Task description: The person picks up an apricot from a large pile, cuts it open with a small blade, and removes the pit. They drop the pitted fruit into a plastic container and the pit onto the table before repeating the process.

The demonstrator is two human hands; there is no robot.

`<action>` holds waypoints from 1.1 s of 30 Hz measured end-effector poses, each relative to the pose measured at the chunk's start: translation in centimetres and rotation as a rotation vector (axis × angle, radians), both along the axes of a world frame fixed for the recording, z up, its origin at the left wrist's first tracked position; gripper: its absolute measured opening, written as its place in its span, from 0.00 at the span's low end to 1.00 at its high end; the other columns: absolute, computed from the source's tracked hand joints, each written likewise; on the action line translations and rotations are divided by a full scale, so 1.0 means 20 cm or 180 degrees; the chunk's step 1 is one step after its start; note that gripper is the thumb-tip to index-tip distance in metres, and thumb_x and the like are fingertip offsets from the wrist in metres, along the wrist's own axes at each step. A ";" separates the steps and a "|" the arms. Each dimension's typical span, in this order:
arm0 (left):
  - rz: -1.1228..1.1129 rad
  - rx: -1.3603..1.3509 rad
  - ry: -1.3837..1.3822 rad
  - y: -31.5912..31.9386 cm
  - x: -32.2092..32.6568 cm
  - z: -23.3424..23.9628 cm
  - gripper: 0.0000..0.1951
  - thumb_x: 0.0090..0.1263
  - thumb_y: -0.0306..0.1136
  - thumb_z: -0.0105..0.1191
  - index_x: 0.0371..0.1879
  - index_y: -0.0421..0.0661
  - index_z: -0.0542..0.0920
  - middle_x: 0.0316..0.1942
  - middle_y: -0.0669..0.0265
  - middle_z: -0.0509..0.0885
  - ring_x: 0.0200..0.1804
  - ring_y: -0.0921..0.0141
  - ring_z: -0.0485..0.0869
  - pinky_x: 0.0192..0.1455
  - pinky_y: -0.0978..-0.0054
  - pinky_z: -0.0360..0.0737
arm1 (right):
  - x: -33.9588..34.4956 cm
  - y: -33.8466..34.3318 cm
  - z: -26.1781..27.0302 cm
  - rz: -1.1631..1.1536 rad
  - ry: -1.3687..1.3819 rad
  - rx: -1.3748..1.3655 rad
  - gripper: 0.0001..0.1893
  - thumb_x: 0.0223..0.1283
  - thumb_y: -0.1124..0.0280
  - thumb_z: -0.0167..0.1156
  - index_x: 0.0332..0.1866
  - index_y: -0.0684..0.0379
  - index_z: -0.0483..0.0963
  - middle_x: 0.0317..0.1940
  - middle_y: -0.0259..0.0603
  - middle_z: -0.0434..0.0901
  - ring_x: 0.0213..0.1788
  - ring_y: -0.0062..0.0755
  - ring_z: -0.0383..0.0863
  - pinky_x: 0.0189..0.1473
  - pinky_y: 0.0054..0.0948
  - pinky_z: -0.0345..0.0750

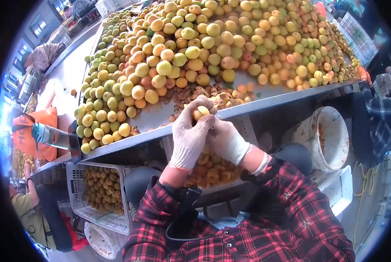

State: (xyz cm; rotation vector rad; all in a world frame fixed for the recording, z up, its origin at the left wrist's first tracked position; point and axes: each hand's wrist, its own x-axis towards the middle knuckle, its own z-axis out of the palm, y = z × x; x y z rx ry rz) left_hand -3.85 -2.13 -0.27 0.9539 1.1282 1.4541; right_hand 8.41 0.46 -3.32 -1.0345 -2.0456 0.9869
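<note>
My left hand point(192, 134), in a knitted white glove, grips a yellow apricot point(201, 113) between thumb and fingers, just over the table's front edge. Close against it is my gloved right hand point(226, 139), fingers curled near the fruit's underside. Whether it holds anything is hidden behind the left thumb. Beyond both hands lies a heap of brown apricot stones and scraps point(211, 93). Past that, a large pile of whole apricots point(195, 52) covers the metal table. Below my hands, split apricots point(211, 170) fill a container between my knees.
A raised metal rim point(133, 142) runs along the table's front. At left are a water bottle point(51, 134), an orange bag point(34, 131) and a white crate of apricots point(98, 196). A stained white bucket point(329, 139) stands at right. Other people work on both sides.
</note>
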 end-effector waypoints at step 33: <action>-0.0091 0.1399 0.2593 0.01 -0.06 0.01 0.31 0.53 0.20 0.67 0.61 0.39 0.76 0.62 0.53 0.79 0.65 0.57 0.78 0.68 0.66 0.72 | 0.17 0.15 0.22 0.0052 0.1320 -0.2135 0.11 0.61 0.62 0.63 0.37 0.60 0.78 0.22 0.27 0.74 0.15 0.14 0.70 0.18 0.18 0.69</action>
